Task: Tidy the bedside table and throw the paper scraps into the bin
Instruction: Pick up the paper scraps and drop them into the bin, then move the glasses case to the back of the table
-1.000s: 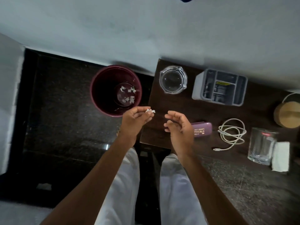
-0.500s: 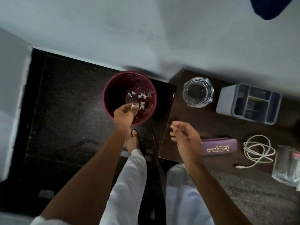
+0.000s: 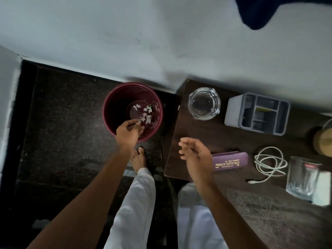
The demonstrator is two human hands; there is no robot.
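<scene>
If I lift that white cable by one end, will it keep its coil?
Likely floppy: the white cable lies in loose, untied loops, so they would probably unwind and dangle. It looks thin, so probably light.

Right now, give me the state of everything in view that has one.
bin, upright, open-topped, paper scraps at its bottom.
left hand, over the bin, fingers curled; scrap in them unclear.
right hand, open, holding nothing.
ashtray, upright, empty.
organiser, upright.
spectacle case, closed, lying flat.
cable, coiled, one end free.
drinking glass, upright, empty.
</scene>
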